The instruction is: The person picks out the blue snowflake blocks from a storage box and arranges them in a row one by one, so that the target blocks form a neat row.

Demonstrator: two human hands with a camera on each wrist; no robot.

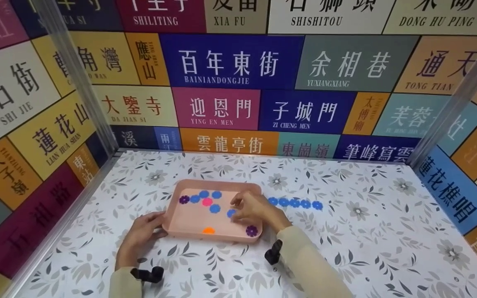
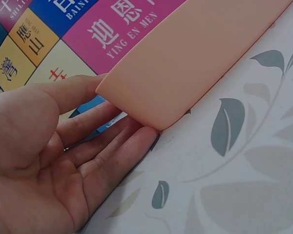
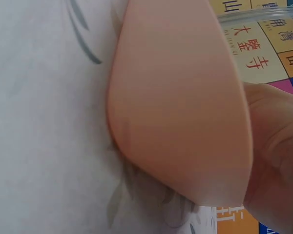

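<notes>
A shallow pink tray [image 1: 180, 225] stands on the patterned tabletop. At its left end my left hand [image 1: 141, 231] holds the tray's edge, one digit at the rim and other fingers low against the outer wall, as the left wrist view shows [image 2: 88, 146]. Over the tray's right part my right hand [image 1: 253, 209] has its fingers bent, thumb and fingertips apart, right at a blue flower-shaped piece [image 1: 231, 213]. Farther left lie several more blue pieces [image 1: 215, 208] around a pink one [image 1: 207, 202]. The tray wall [image 3: 180, 107] covers most of my right hand in the right wrist view.
A row of blue flower pieces [image 1: 295, 203] lies on the table right of the tray. Inside the tray are purple flowers [image 1: 251, 230] at two corners and an orange piece [image 1: 208, 230] by the near wall. Sign-covered walls [image 1: 234, 62] enclose the table's back and sides.
</notes>
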